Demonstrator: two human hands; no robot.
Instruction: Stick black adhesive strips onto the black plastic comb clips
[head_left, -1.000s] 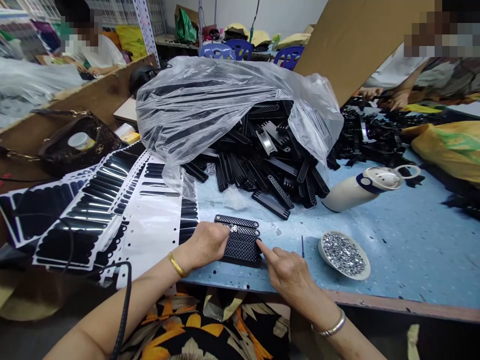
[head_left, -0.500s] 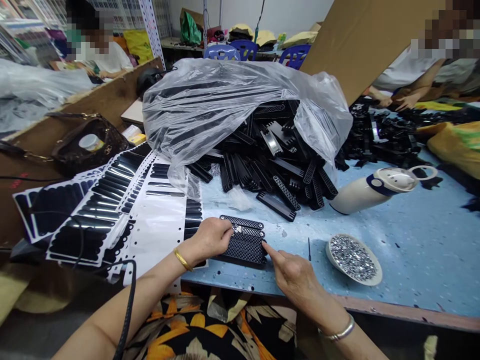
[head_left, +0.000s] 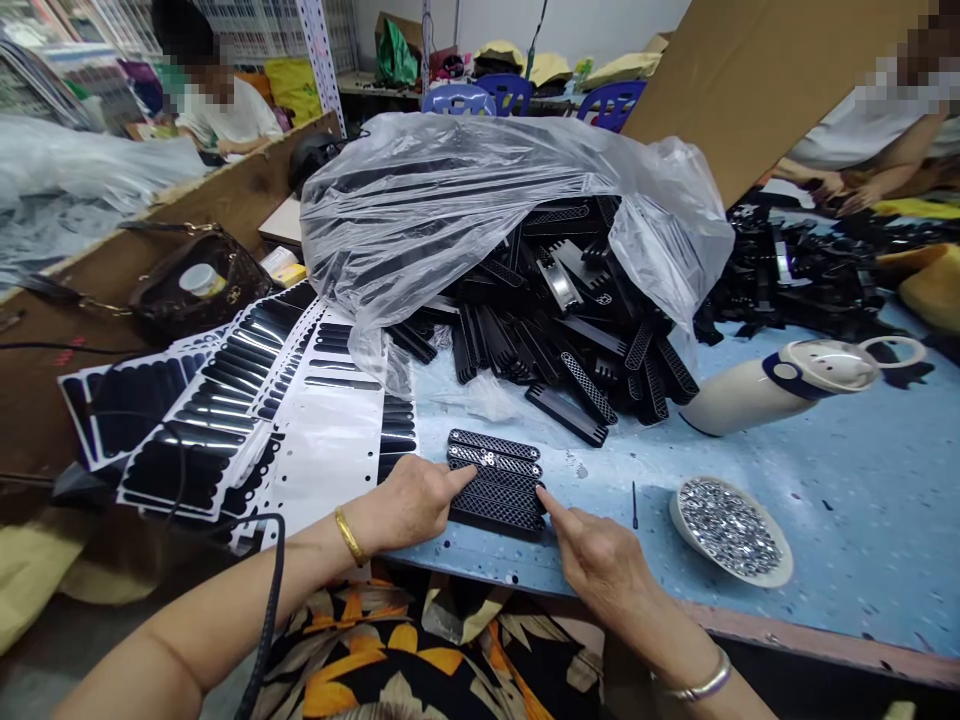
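A row of several black combs or comb-like strips [head_left: 499, 495] with a textured criss-cross face lies side by side near the table's front edge. Small silver pieces [head_left: 489, 458] are clustered on the second strip, and a few sit at strip ends. My left hand [head_left: 420, 500] rests at the row's left side, index finger stretched over the strips, other fingers curled and partly hidden. At the right ends, the index fingertip of my right hand [head_left: 600, 555] touches one strip; its other fingers are bent, with nothing visible in them.
A white bowl [head_left: 679, 510] of small silver pieces stands right, beside a thin dark stick [head_left: 635, 505] and a tilted white bottle [head_left: 757, 390]. Behind, a clear plastic bag [head_left: 420, 200] spills black pieces. Sheets of black strips [head_left: 202, 420] lie left. Two people sit farther off.
My left hand has come down a little toward the front, its pinched fingers giving way to an extended index finger. My right index finger stays at the strips' ends. The view has shifted slightly.
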